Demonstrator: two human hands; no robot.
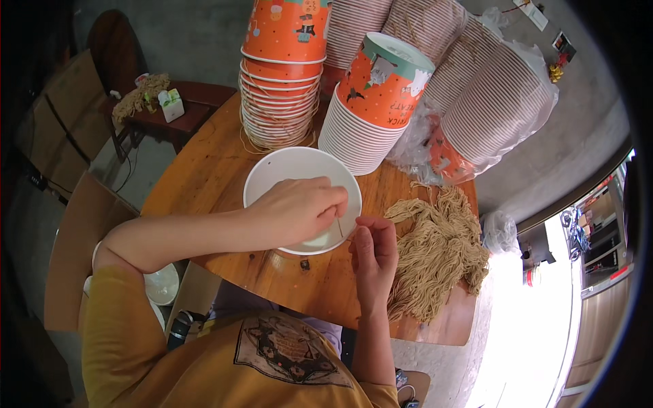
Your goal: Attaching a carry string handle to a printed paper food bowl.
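A white-lined paper bucket [292,163] stands mouth up on the wooden table in front of me. My left hand [296,207] reaches across its mouth, fingers curled and pinched on a thin tan cord [341,226]. From those fingers the cord hangs down toward the bucket's right side. There my right hand [375,253] is beside the rim, thumb and forefinger pressed together on the cord's lower part. The cord's ends are hidden. To the right of that hand lies a loose bundle of tan cords [435,258].
Behind the bucket stand a stack of orange buckets with cords [282,88] and an inverted stack [377,102]. Bagged bucket stacks [500,95] crowd the table's back right. A bench [197,102] holds a tissue pack [171,105]. Cardboard [88,238] is at left.
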